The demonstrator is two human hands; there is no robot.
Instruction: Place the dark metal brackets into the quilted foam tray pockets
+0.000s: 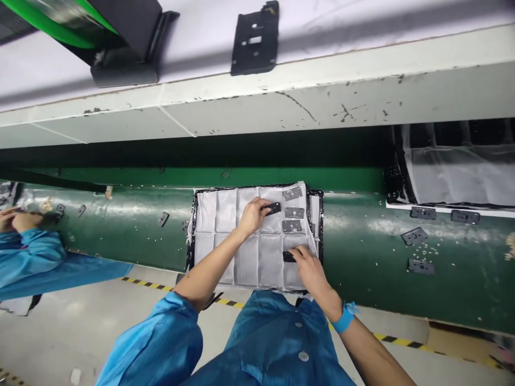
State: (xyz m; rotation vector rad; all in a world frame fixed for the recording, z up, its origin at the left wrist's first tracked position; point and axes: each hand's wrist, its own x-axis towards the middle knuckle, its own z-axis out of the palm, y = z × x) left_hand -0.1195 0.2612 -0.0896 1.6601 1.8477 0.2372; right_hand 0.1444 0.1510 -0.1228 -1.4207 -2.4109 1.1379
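Note:
A compartmented tray (246, 262) lined with thin white sheeting lies in front of me on the green bench. My left hand (252, 215) is closed on a small black plastic plate (274, 208), held over the tray's upper part. Lower right, my right hand (309, 265) pinches another black plate (288, 257) over a compartment. Between and above them several flat grey plates with cut-outs (292, 226) sit in a column at the tray's right side, showing hazily as if under the sheeting.
Loose black plates (421, 266) and pale crumbs lie on the green bench (354, 257) to the right. Another lined tray (454, 177) stands far right. A white shelf edge (257, 107) crosses above, bearing a larger black plate (256, 40). At far left are a co-worker's hands (24, 221).

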